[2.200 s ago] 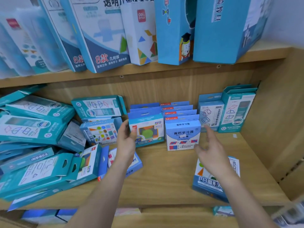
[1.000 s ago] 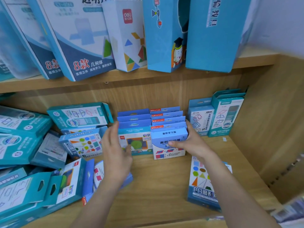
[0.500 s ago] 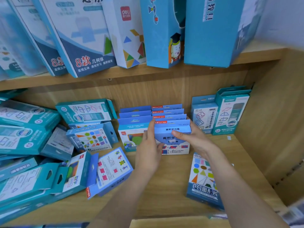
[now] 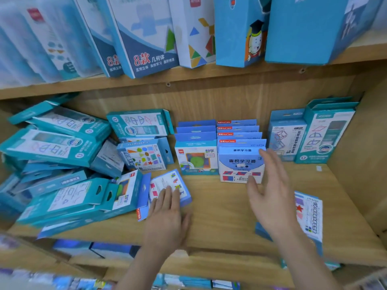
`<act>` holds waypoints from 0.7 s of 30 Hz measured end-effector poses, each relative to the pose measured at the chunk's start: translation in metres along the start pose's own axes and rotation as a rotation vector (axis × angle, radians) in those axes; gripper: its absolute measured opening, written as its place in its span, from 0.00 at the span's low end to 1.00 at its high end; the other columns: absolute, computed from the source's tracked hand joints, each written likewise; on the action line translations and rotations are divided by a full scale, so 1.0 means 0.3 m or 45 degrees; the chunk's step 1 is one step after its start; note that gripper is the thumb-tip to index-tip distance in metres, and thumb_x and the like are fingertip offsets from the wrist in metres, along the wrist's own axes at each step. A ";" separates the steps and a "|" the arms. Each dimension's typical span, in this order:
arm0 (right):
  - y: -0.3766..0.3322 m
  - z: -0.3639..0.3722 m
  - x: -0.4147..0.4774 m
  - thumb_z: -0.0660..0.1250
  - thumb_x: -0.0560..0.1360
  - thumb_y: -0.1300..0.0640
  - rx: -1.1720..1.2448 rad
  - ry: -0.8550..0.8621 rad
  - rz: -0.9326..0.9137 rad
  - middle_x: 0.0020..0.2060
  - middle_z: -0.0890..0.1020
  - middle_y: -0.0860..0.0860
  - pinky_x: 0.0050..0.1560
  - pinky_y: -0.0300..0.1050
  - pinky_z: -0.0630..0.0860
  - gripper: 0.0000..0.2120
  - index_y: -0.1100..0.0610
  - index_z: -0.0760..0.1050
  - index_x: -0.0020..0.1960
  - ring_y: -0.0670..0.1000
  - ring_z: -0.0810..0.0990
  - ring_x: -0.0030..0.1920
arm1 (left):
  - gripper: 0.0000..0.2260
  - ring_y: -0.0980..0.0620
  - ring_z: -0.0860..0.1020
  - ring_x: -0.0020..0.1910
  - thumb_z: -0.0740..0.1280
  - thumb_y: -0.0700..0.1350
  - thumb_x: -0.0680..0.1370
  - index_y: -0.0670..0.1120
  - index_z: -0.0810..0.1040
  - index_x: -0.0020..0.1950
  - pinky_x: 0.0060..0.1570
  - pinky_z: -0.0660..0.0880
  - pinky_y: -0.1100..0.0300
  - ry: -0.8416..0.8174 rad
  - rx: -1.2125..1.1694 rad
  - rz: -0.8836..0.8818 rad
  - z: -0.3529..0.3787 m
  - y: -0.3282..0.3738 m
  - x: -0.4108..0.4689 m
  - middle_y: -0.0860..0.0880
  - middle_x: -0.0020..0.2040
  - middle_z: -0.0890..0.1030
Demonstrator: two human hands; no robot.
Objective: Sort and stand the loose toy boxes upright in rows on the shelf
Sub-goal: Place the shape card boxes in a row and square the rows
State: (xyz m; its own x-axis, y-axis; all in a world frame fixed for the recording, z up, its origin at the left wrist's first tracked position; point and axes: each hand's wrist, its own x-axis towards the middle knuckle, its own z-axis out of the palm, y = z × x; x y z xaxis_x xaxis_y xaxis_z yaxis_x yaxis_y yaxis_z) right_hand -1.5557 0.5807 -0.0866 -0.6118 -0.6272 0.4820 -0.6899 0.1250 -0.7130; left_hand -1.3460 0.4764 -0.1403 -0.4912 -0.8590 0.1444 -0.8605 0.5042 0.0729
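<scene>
Two rows of small blue boxes stand upright mid-shelf: one fronted by a box with a green circle [image 4: 196, 159], the other by a white-and-blue box [image 4: 240, 164]. My right hand [image 4: 270, 195] hovers open just in front of that second row, holding nothing. My left hand [image 4: 167, 214] lies flat, fingertips on a loose blue box [image 4: 165, 185] lying face up on the wooden shelf [image 4: 222, 210]. Another flat box [image 4: 310, 214] lies at the right, partly hidden by my right forearm.
A jumbled pile of teal boxes [image 4: 54, 164] fills the shelf's left side. Two taller boxes [image 4: 326, 132] stand at the back right near the side wall. Large boxes [image 4: 146, 36] lean on the upper shelf. More boxes sit on the shelf below.
Both hands have let go of the white-and-blue box, which now stands at the front of its row. My left hand has moved down-left onto the flat blue box; my right hand has drawn back.
</scene>
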 end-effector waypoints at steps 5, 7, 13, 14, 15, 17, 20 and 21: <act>-0.056 0.064 -0.108 0.66 0.74 0.60 -0.009 -0.401 -0.048 0.72 0.67 0.48 0.68 0.35 0.57 0.27 0.52 0.66 0.72 0.48 0.64 0.72 | 0.30 0.43 0.76 0.63 0.55 0.59 0.73 0.41 0.76 0.65 0.59 0.73 0.46 0.099 0.033 0.110 0.000 0.030 -0.054 0.41 0.64 0.77; -0.058 0.085 -0.140 0.65 0.74 0.59 -0.039 -0.533 -0.055 0.72 0.67 0.48 0.70 0.40 0.60 0.27 0.52 0.65 0.72 0.48 0.65 0.72 | 0.27 0.44 0.77 0.62 0.56 0.56 0.73 0.42 0.77 0.64 0.57 0.75 0.48 0.130 0.039 0.174 0.000 0.040 -0.089 0.42 0.64 0.77; -0.044 0.106 -0.197 0.65 0.74 0.58 -0.068 -0.916 -0.202 0.74 0.55 0.42 0.70 0.29 0.44 0.33 0.47 0.58 0.75 0.44 0.51 0.76 | 0.30 0.47 0.75 0.65 0.61 0.52 0.67 0.44 0.72 0.68 0.57 0.76 0.48 0.096 -0.224 0.408 -0.001 0.076 -0.174 0.46 0.66 0.76; -0.042 0.107 -0.206 0.66 0.73 0.55 -0.101 -0.978 -0.248 0.75 0.52 0.41 0.72 0.31 0.44 0.35 0.47 0.55 0.76 0.44 0.47 0.76 | 0.32 0.49 0.72 0.68 0.64 0.53 0.67 0.45 0.69 0.71 0.61 0.74 0.49 0.098 -0.286 0.417 0.003 0.064 -0.182 0.47 0.69 0.73; -0.040 0.109 -0.217 0.66 0.74 0.50 -0.165 -1.024 -0.275 0.76 0.48 0.42 0.74 0.38 0.45 0.36 0.46 0.52 0.77 0.44 0.43 0.76 | 0.35 0.51 0.66 0.71 0.65 0.54 0.68 0.46 0.65 0.73 0.66 0.69 0.50 0.075 -0.309 0.384 0.005 0.045 -0.191 0.50 0.72 0.68; -0.030 0.112 -0.238 0.64 0.74 0.42 -0.363 -1.072 -0.299 0.76 0.38 0.42 0.75 0.48 0.47 0.39 0.43 0.45 0.77 0.44 0.37 0.76 | 0.40 0.51 0.60 0.74 0.70 0.57 0.66 0.49 0.60 0.75 0.69 0.63 0.49 0.055 -0.242 0.302 0.006 0.001 -0.201 0.51 0.75 0.62; -0.020 0.120 -0.271 0.63 0.75 0.41 -0.501 -0.996 -0.332 0.77 0.38 0.43 0.75 0.53 0.50 0.38 0.42 0.44 0.77 0.46 0.39 0.77 | 0.42 0.47 0.71 0.69 0.80 0.49 0.60 0.47 0.66 0.70 0.59 0.75 0.51 0.042 -0.165 0.328 0.009 -0.042 -0.202 0.48 0.70 0.72; -0.017 0.123 -0.282 0.66 0.73 0.41 -0.504 -0.942 -0.353 0.78 0.43 0.45 0.74 0.55 0.54 0.38 0.42 0.49 0.76 0.48 0.44 0.77 | 0.41 0.47 0.73 0.66 0.81 0.46 0.57 0.46 0.70 0.68 0.54 0.77 0.54 0.071 -0.182 0.335 0.009 -0.044 -0.204 0.48 0.68 0.75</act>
State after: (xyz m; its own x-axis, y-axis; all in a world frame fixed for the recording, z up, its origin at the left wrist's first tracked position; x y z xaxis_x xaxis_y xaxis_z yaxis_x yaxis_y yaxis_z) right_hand -1.4863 0.6048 -0.1425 -0.0898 -0.9941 0.0604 -0.9436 0.0656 -0.3245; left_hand -1.3050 0.5222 -0.1528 -0.6834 -0.6928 0.2302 -0.6748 0.7198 0.1631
